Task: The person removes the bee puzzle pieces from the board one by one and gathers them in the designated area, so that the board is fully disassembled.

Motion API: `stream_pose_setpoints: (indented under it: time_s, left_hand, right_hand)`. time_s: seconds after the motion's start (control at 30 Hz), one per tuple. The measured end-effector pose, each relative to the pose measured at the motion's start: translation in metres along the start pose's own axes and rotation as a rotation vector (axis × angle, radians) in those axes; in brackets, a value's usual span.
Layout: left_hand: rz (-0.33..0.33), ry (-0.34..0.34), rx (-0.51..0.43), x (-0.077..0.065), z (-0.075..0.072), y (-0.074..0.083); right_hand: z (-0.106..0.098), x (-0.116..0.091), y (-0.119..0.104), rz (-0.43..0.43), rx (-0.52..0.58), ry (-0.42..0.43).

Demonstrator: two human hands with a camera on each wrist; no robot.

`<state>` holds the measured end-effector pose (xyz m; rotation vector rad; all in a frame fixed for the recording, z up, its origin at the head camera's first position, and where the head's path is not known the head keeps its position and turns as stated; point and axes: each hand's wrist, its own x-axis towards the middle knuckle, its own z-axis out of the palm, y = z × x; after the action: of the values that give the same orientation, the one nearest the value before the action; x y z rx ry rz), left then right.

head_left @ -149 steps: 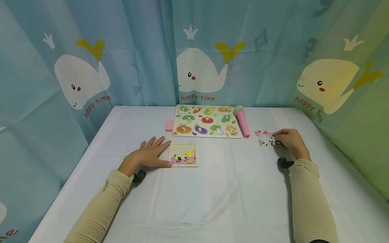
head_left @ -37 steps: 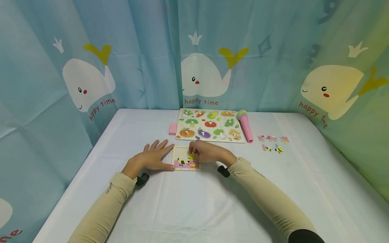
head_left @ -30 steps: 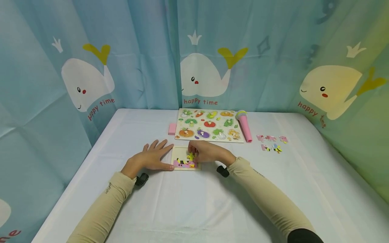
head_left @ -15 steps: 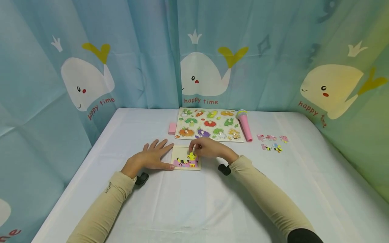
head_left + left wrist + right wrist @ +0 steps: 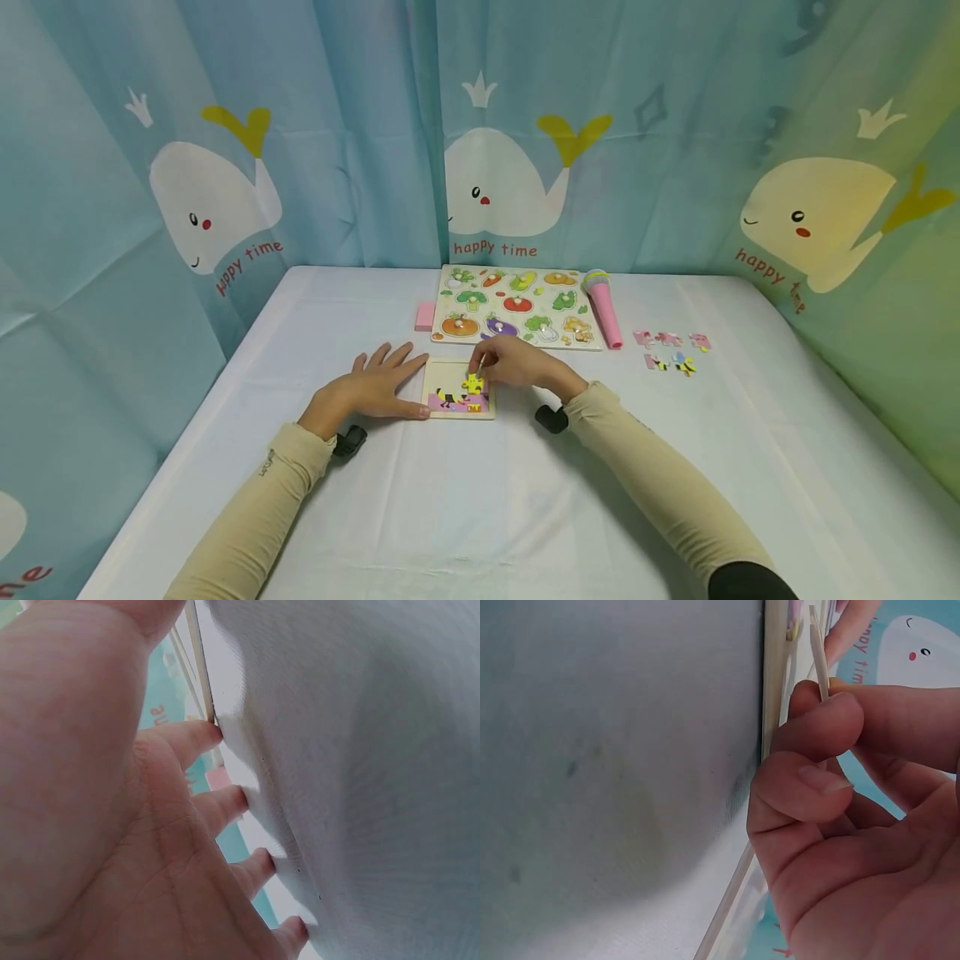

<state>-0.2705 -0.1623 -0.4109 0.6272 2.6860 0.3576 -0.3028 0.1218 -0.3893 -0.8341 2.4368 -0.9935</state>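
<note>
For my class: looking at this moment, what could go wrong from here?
The right hand pinches a thin puzzle piece, which might slip and drop. The left hand touches the wooden frame on one side only, so a firm push could shift it. Loose pieces lie unfenced on the table, so a careless reach could scatter them.

Head view looks forward-down over left hand [image 5: 366, 392] and right hand [image 5: 516, 364] — wrist views, close palm-side, share the wooden frame [image 5: 447, 375].

Tray [image 5: 445, 375] nearside free; left grip [image 5: 367, 393] blocks left, vegetable board [image 5: 496, 306] behind.
</note>
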Motion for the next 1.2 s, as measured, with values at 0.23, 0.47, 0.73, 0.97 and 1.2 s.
stream_pose_setpoints:
  time_s: [0.23, 0.47, 0.73, 0.97, 1.2]
  left_hand:
    - [-0.005, -0.002, -0.004, 0.000, 0.001, -0.001]
    - [0.004, 0.004, -0.012, -0.002, -0.001, -0.002]
    - [0.005, -0.006, -0.006, 0.000, 0.002, -0.001]
    - [0.012, 0.003, -0.014, 0.000, 0.001, 0.001]
    - [-0.001, 0.001, -0.015, -0.002, 0.001, 0.001]
  right_hand:
    - [-0.006, -0.002, 0.001, 0.058, 0.130, 0.030]
    - [-0.013, -0.008, 0.000, 0.057, 0.164, 0.063]
    - [-0.022, -0.019, 0.006, 0.037, 0.178, 0.086]
    - [-0.034, -0.029, 0.015, 0.046, 0.206, 0.126]
    - [-0.042, -0.036, 0.021, 0.063, 0.217, 0.156]
